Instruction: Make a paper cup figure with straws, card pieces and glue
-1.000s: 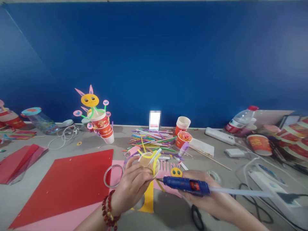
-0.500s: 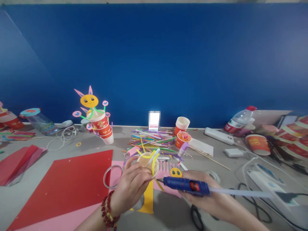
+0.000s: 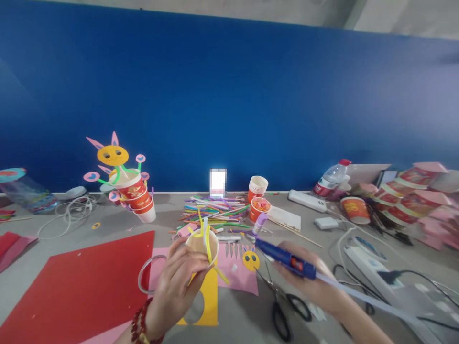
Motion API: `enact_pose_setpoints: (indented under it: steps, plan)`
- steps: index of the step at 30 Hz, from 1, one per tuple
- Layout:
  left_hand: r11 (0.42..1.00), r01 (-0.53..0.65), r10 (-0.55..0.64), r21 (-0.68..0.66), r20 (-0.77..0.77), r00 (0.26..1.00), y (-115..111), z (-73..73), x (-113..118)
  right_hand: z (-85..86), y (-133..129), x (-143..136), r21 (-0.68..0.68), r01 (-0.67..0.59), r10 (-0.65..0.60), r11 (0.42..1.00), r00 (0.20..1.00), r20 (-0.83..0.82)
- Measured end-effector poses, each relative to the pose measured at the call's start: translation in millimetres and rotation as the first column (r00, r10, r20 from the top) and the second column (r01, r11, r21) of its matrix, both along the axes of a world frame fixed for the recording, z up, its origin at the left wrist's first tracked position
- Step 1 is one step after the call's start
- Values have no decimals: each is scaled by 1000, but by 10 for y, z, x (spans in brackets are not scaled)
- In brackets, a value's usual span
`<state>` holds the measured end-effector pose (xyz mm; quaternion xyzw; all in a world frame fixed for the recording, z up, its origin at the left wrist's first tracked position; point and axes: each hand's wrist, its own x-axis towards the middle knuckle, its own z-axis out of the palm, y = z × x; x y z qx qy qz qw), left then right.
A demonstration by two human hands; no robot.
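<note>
My left hand (image 3: 182, 274) is closed around a paper cup (image 3: 193, 242), its open mouth tipped up toward me. Yellow pipe cleaners (image 3: 209, 246) and a pale stick stand out of the cup, one yellow end hanging over the rim. My right hand (image 3: 304, 272) grips a blue glue gun (image 3: 285, 257), nozzle pointing left and apart from the cup; a long clear glue stick (image 3: 369, 298) trails from its back. Between the hands a yellow bunny face (image 3: 251, 260) lies on pink paper (image 3: 236, 279). Black-handled scissors (image 3: 281, 320) rest below the glue gun.
A red sheet (image 3: 89, 277) covers the left side. Many pipe cleaners (image 3: 215, 210) are heaped behind the cup. A stacked-cup bunny figure (image 3: 136, 191) stands at the back left. At the right lie a power strip (image 3: 376, 272), cables and a plastic bottle (image 3: 330, 181).
The glue gun has moved away from the cup's rim, up and to the right, uncovering the scissors. The cup stays in my left hand. The whole view has turned a little.
</note>
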<state>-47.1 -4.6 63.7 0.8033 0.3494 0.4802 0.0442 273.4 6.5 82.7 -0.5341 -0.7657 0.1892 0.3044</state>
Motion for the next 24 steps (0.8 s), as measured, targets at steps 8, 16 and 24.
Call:
enact_pose_setpoints:
  steps: [8,16,24]
  plan:
    - [999,35,-35,5,11,999,-7,-51,4,-549,611,916,238,332,-407,913,790,459]
    - [1000,20,-20,-8,9,1000,-23,-71,25,-784,957,869,113,348,-345,931,730,590]
    - [999,41,-42,9,35,999,-21,-21,28,-810,1006,934,16,276,-235,961,785,573]
